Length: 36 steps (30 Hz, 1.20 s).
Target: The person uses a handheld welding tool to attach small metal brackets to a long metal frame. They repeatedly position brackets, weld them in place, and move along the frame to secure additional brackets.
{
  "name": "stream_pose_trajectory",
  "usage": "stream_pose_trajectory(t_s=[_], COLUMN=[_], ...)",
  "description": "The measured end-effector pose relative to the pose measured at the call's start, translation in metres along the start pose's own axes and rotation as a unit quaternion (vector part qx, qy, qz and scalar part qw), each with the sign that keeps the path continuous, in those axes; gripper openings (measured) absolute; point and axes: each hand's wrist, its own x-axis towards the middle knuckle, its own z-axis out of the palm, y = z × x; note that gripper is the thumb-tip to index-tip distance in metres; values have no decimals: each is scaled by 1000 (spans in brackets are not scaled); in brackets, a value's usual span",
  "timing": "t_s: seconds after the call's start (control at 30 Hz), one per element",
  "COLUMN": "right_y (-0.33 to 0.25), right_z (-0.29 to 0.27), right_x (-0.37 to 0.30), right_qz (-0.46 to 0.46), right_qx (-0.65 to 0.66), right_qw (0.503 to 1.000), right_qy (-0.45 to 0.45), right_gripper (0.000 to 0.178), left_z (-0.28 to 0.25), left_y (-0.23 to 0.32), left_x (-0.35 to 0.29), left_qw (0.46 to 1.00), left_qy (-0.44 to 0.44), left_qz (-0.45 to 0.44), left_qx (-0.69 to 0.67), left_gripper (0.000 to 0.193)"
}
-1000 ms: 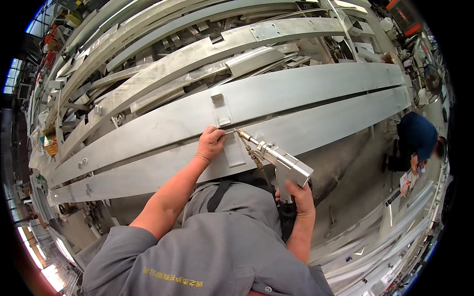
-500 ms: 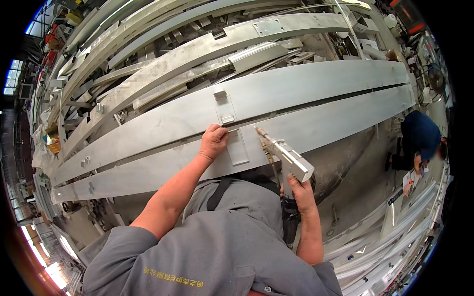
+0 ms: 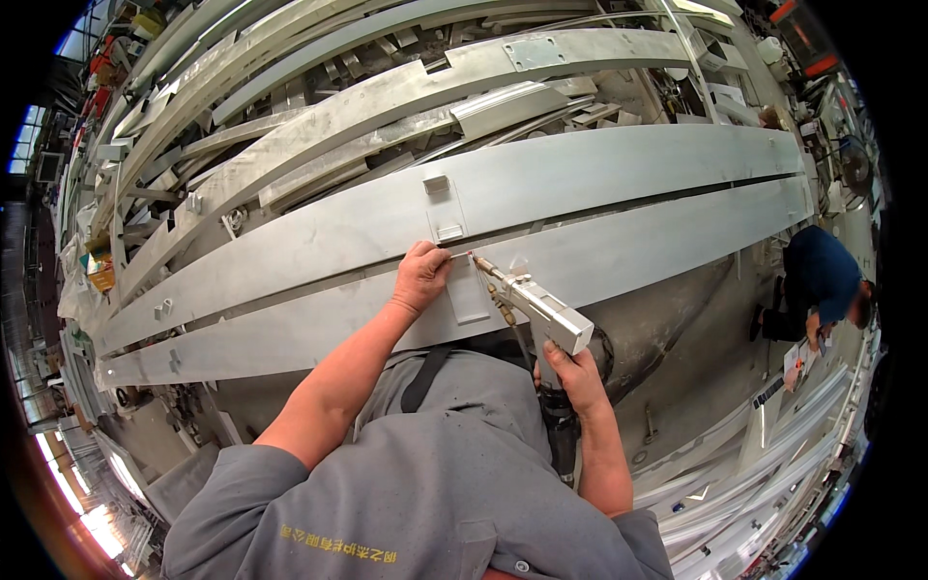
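My right hand grips the handle of a silver welding gun with a brass nozzle. Its tip points left, close by my left fingertips, with a small red spot there. My left hand rests at the back edge of the near long metal panel. Thumb and fingers are pinched on a small thin metal piece, mostly hidden by them. Below the nozzle, a narrow rectangular plate lies on that panel. Two small metal brackets stand on the far panel, across a narrow gap.
Behind the panels lie curved metal beams and piles of offcuts. A co-worker in dark blue bends down at the right. Long metal profiles are stacked at lower right, and a dark hose runs over the floor.
The welding gun in my right hand has moved left, bringing its nozzle near my left fingertips. A red spot shows at the tip now. My left hand has hardly moved.
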Motion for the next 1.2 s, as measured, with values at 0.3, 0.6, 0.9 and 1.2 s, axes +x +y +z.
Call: stream_pose_trajectory(t_s=[0.3, 0.6, 0.9, 1.2], right_y=[0, -2, 0, 10], right_z=[3, 2, 1, -6], right_x=[5, 8, 10, -8], right_qz=[25, 28, 30, 27], right_qx=[8, 0, 10, 60], right_qw=[1000, 1000, 999, 998], right_qy=[7, 1, -3, 10], right_gripper=[46, 48, 37, 34], left_z=[-1, -1, -1, -1], left_y=[1, 2, -2, 3], left_x=[1, 1, -1, -1], left_qw=[1000, 1000, 1000, 1000], left_qy=[8, 11, 2, -9], left_qz=[12, 16, 5, -7], left_qx=[10, 7, 5, -2], left_gripper=[17, 16, 13, 12])
